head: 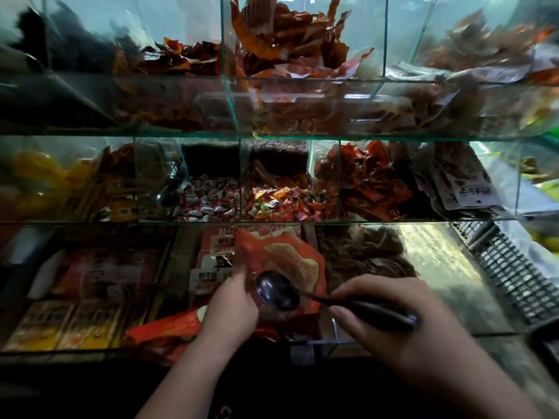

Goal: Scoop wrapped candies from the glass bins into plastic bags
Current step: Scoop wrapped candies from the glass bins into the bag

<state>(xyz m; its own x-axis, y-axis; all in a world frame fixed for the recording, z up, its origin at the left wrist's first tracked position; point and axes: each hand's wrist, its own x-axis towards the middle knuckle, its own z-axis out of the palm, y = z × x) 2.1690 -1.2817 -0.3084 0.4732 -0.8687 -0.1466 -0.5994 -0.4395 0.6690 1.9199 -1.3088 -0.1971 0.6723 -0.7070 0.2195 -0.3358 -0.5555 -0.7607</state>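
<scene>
My left hand (231, 306) grips the edge of a red plastic bag (287, 261) and holds it up in front of the lowest glass shelf. My right hand (390, 316) holds the dark handle of a scoop (278, 291), whose bowl sits at the bag's mouth. Whether candies lie in the bowl is unclear. On the middle shelf, a glass bin of red-and-white wrapped candies (208, 201) stands beside a bin of mixed colourful wrapped candies (281, 204).
Glass bins (302, 80) on three tiers hold red and brown snack packets. Yellow packets (36, 182) fill the middle left. Boxed packets (60, 325) sit at the lower left. A black plastic crate (514, 267) stands at the right beside a bare shelf patch (438, 261).
</scene>
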